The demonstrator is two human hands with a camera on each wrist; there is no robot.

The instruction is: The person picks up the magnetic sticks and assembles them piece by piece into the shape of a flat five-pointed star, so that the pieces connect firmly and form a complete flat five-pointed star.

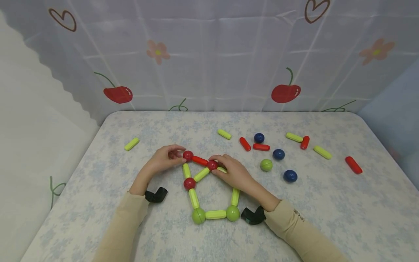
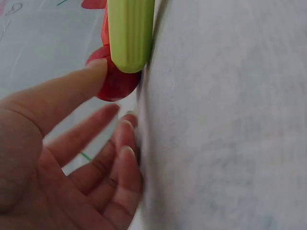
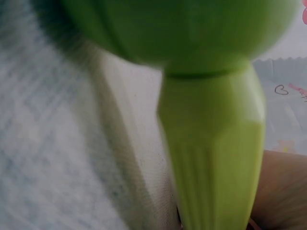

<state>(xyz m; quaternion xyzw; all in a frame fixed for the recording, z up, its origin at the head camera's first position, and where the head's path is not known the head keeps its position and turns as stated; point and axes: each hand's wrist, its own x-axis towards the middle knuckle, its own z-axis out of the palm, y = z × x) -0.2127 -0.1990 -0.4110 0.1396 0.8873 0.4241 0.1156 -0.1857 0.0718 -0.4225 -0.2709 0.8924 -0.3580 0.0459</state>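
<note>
My left hand (image 1: 167, 158) is at a red ball (image 1: 188, 155). In the left wrist view its thumb (image 2: 79, 86) touches the ball; the other fingers curve loosely, a small gap below it. My right hand (image 1: 234, 173) pinches a second red ball (image 1: 212, 165) between thumb and forefinger. A red rod (image 1: 199, 160) links these two balls. Two green rods fan from a third red ball (image 1: 189, 183), one toward each. Below, green rods and two green balls (image 1: 198, 215) form a frame, partly hidden under the right hand. A green rod (image 3: 211, 143) looms in the right wrist view.
Right of the hands lie several blue balls (image 1: 278, 154), a loose green ball (image 1: 266, 165), and scattered red rods (image 1: 353, 165) and green rods (image 1: 322, 152). One green rod (image 1: 132, 144) lies far left. Dark wrist-worn devices (image 1: 156, 195) sit beside both wrists. A patterned curtain (image 1: 209, 54) stands behind the table.
</note>
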